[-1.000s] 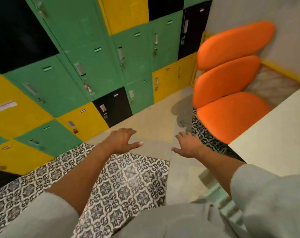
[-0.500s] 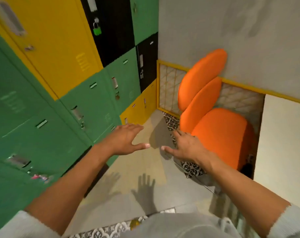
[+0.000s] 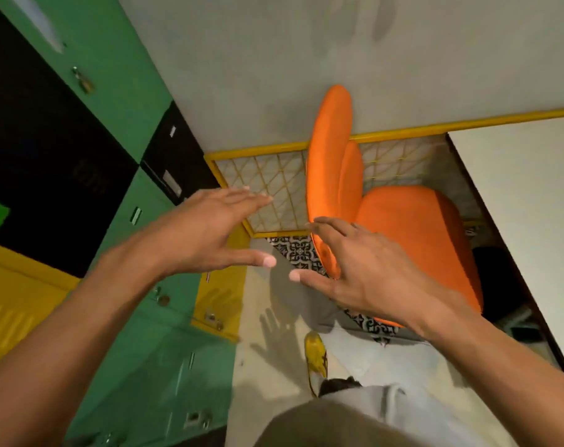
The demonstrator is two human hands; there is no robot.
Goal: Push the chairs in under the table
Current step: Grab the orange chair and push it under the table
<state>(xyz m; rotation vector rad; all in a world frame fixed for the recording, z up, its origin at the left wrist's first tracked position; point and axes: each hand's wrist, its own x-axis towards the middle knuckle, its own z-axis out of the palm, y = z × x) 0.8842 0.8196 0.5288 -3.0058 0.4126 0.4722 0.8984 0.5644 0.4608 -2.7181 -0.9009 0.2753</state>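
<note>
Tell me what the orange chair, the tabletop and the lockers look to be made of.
Orange chair: padded, matte fabric-like upholstery, going by its soft rounded edges; exact covering unclear.
Tabletop: smooth off-white board, probably laminate, with a dark edge.
Lockers: painted sheet metal, judging by slotted vents, latches and a slight sheen.

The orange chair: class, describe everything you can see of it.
The orange chair looks padded and fabric-covered, with a rounded seat and two overlapping oval back cushions, seen edge-on. It stands upright beside the pale table, seat not yet under it. The right hand, open, reaches at the backrest edge; contact is unclear. Its legs are hidden.
</note>
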